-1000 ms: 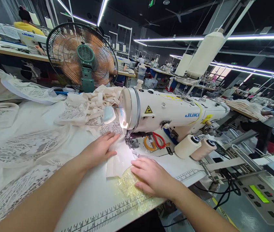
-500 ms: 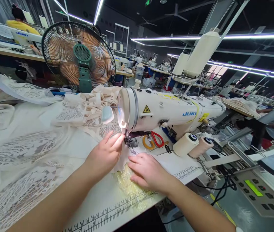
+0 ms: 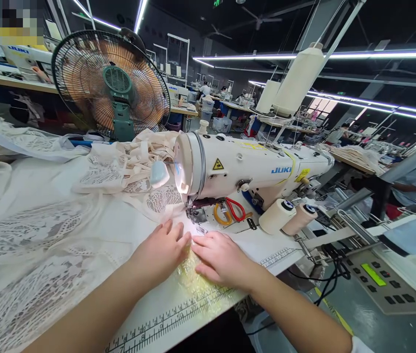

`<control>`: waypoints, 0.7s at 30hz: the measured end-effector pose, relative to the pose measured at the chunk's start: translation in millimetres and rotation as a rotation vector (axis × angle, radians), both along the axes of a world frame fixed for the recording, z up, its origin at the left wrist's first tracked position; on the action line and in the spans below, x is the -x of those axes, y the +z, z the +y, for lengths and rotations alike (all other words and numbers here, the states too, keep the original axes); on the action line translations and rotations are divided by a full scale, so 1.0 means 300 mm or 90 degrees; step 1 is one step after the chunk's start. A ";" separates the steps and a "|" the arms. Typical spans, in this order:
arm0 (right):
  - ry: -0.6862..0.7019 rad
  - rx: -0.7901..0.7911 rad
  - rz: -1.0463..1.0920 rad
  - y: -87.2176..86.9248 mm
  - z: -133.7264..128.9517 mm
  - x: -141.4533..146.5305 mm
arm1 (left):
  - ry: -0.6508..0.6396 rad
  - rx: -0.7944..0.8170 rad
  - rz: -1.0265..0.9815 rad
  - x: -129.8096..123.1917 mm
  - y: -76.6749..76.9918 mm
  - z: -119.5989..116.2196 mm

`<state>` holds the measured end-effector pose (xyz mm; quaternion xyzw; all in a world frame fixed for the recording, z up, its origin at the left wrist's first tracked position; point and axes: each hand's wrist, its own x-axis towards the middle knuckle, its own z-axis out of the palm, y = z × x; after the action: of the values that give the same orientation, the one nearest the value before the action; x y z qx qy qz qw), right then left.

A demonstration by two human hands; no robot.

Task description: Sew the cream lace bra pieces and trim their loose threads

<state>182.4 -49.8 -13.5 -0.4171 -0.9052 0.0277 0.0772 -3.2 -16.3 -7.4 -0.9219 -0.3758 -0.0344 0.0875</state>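
A white sewing machine (image 3: 230, 166) stands on the white table, its lit needle area just beyond my hands. My left hand (image 3: 163, 252) rests on pale fabric in front of the needle, fingers bent and slightly apart, thumb close to my other hand. My right hand (image 3: 220, 257) lies on the yellow lace (image 3: 195, 277), right of my left hand; its fingertips press on the material near the presser foot. Whether either hand pinches the cloth is hidden. Cream lace pieces (image 3: 38, 225) spread over the table at the left.
Scissors with red and orange handles (image 3: 235, 210) lie beside the machine bed. Two thread cones (image 3: 277, 215) stand to the right. Behind the table is a large fan (image 3: 117, 81). A ruler strip (image 3: 178, 314) runs along the front edge. Another person's arm (image 3: 406, 188) shows at right.
My left hand has drawn back from the needle toward me, closer to my right hand. My right hand has barely moved. The whole view has shifted slightly.
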 end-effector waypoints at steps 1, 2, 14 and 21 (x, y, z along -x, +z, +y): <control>-0.002 0.001 0.000 0.002 0.000 0.001 | 0.007 0.019 0.003 0.001 0.006 -0.001; -0.005 0.002 -0.002 0.003 0.000 0.002 | 0.012 0.035 0.006 0.001 0.010 -0.003; -0.033 -0.007 -0.065 0.022 0.039 0.034 | 0.039 0.095 0.022 0.005 0.021 0.018; -0.056 -0.001 -0.066 0.036 0.060 0.063 | 0.071 0.101 0.019 0.010 0.003 0.030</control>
<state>163.5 -31.8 -2.7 -0.4572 -0.8888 0.0021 0.0314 -6.1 -7.4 -6.7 -0.9042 -0.4264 0.0141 0.0219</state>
